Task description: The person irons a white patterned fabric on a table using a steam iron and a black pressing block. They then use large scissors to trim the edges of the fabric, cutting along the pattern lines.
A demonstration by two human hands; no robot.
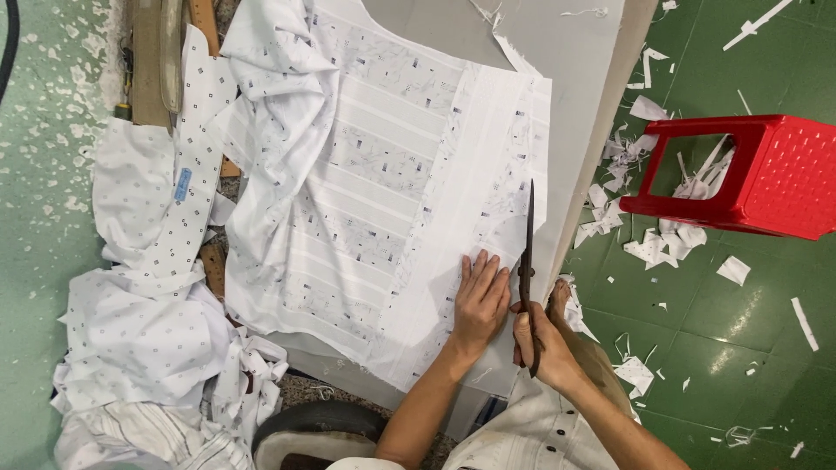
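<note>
Right hand (pixel 542 341) grips scissors (pixel 528 252); left hand (pixel 481 300) flat on fabric (pixel 383 183).

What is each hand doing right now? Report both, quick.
Left hand: open, flat, pressing the white fabric.
Right hand: closed on the scissors, blades along the fabric's right edge.

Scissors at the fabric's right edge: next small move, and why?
Probably close the scissors and slide them forward along the right edge of the white patterned fabric. The blades point away up that edge, the right hand grips the handles, and the left hand lies flat on the cloth beside them, pinning it.
</note>
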